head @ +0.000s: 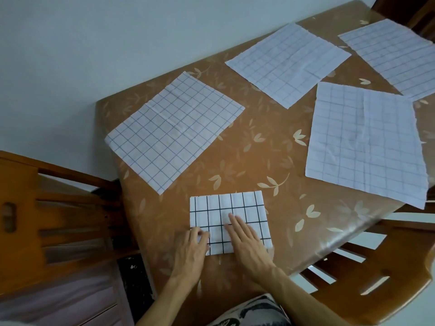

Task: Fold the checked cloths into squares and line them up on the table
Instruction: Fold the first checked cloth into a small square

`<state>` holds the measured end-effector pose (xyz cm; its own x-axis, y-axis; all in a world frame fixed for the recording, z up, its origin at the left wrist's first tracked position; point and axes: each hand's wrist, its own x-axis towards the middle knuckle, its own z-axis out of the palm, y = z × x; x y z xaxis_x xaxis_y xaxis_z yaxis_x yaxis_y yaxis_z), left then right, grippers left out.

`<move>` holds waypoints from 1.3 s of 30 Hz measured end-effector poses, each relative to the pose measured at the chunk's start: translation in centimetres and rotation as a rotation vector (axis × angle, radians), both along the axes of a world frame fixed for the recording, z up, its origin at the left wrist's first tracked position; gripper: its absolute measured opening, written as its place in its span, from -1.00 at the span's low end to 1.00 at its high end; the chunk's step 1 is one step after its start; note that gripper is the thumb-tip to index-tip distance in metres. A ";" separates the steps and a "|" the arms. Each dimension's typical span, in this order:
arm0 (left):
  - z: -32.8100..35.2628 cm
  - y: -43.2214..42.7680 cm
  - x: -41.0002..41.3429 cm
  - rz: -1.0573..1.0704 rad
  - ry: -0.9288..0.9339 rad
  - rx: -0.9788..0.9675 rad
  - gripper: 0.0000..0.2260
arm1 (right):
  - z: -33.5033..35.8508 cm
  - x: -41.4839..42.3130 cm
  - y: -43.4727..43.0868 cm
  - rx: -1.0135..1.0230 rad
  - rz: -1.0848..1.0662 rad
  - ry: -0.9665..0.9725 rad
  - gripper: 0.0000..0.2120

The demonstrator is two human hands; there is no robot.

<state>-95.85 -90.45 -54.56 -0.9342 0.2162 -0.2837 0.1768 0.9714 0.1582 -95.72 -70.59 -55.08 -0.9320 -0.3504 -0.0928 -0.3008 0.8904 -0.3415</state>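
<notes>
Nearest, at the bottom edge, a bit of black-and-white printed fabric (255,310) shows between the person's forearms. Just beyond it, the left hand (190,247) has its fingers curled onto the near-left edge of the folded cloth (231,208) and pinches it there. The right hand (247,242) lies flat on the cloth's near-right part, fingers straight and close together, pressing it down. This cloth, a white rectangle with a bold dark grid, rests at the near edge of the table (249,151), whose brown cover bears a pale leaf print. A wooden chair (58,208) stands tight against the table's left side, and a second wooden chair (376,269) at the near-right corner. Farther in, an unfolded checked cloth (174,132) lies flat and skewed just beyond the folded one, apart from it. To the right, another open cloth (364,147) lies flat, its near corner hanging over the table's right edge. Beyond these, a third open cloth (288,64) lies near the far edge. A fourth (395,55) lies at the far-right corner; its near corner meets the right-hand cloth. A pale wall (94,43) lies behind.
</notes>
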 end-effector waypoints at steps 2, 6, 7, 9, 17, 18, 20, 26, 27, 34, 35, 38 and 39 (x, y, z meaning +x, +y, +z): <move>0.1 0.0 -0.1 0.001 -0.008 -0.010 -0.61 | -1.2 0.2 0.3 0.052 0.058 -0.077 -0.42; 0.2 -0.1 -0.2 -0.001 -0.027 0.014 -0.64 | -1.7 0.4 2.9 0.095 0.102 -0.136 -0.36; 0.3 -0.1 -0.2 -0.005 -0.036 0.022 -0.62 | -1.7 0.3 3.6 0.093 0.101 -0.133 -0.36; 0.5 -0.4 -0.2 -0.028 -0.042 0.038 -0.59 | -1.5 0.4 5.1 0.088 0.090 -0.150 -0.33; 0.8 -2.6 0.4 -0.065 -0.055 0.095 -0.54 | -0.9 0.7 9.2 0.103 -0.001 -0.131 -0.32; 0.8 -2.7 0.4 -0.070 -0.057 0.096 -0.55 | -0.9 0.7 9.0 0.086 -0.021 -0.136 -0.32; 0.8 -2.7 0.4 -0.066 -0.065 0.094 -0.55 | -0.3 0.7 8.5 0.022 -0.147 -0.164 -0.41; 0.9 -2.4 0.4 -0.057 -0.059 0.083 -0.55 | 3.3 0.5 6.9 -0.222 -0.639 -0.395 -0.74; 1.0 -2.4 0.4 -0.049 -0.061 0.083 -0.55 | 3.4 0.4 6.7 -0.230 -0.684 -0.459 -0.76; 1.7 -1.3 0.6 -0.022 -0.037 0.063 -0.51 | 4.5 -0.6 6.6 -0.314 -0.768 -0.850 -0.77; 1.8 -1.1 0.6 -0.017 -0.028 0.065 -0.49 | 4.6 -0.6 6.7 -0.342 -0.781 -0.895 -0.77; 2.3 -0.1 1.1 0.000 0.007 0.144 -0.49 | 5.3 -0.5 6.6 -0.487 -0.802 -0.918 -0.75; 2.7 0.3 1.5 -0.015 0.017 0.192 -0.53 | 5.8 -0.4 6.4 -0.554 -0.811 -0.923 -0.74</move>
<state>-94.37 -90.11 -51.87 -0.9349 0.2789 -0.2196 0.1955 0.9208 0.3375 -96.11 -64.21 -49.24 -0.5670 0.0702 -0.8208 0.7741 0.3859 -0.5018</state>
